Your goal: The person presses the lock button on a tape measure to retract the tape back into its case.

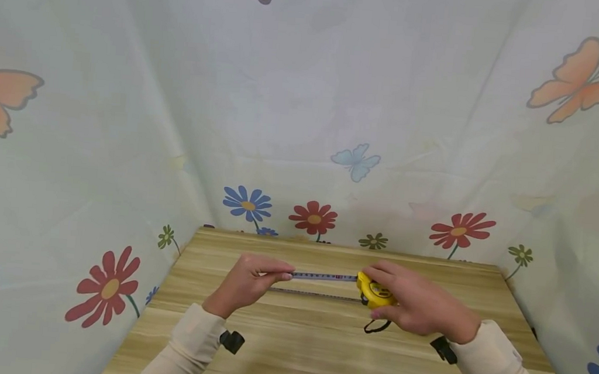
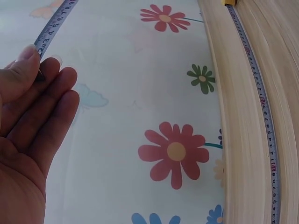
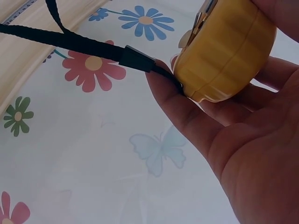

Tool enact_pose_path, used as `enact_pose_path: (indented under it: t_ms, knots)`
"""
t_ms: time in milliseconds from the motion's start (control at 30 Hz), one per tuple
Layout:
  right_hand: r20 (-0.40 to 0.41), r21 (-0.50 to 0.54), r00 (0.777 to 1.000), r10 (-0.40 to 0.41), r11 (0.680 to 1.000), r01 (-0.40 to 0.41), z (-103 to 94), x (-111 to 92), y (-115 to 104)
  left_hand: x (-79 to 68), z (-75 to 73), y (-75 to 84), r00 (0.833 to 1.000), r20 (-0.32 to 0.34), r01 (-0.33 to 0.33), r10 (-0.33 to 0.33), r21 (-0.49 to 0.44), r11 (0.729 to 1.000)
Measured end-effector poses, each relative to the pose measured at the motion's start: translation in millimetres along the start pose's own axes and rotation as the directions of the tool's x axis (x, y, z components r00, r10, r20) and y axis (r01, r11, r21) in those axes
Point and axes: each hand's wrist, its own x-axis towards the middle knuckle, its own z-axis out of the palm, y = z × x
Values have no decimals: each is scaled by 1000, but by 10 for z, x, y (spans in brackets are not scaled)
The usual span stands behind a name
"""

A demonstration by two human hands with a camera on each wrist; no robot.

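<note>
My left hand (image 1: 250, 280) pinches the free end of a tape measure's blade (image 1: 324, 276) between thumb and index finger. In the left wrist view its other fingers are extended below the pinch. The blade runs level to the yellow tape measure case (image 1: 378, 295), gripped by my right hand (image 1: 417, 299) with the thumb on the near side. Up close in the right wrist view, a black wrist strap (image 3: 88, 46) hangs from the case. Both hands are above the table, and numbers show along the stretched blade.
Another numbered measuring strip (image 2: 264, 100) lies along the wooden table (image 1: 308, 340), a small yellow piece (image 2: 229, 2) at its far end. A pale curtain (image 1: 338, 96) printed with flowers and butterflies surrounds the table at the back and sides. Black wrist mounts (image 1: 233, 341) sit below the hands.
</note>
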Motion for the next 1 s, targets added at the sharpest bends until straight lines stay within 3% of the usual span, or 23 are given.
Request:
enact_pose_path:
  t_ms: [1000]
  knots:
    - [-1,-8,1000,-5,1000,5,-20,26,-64,39,-16,104,1000,26,17,-17,4,1000]
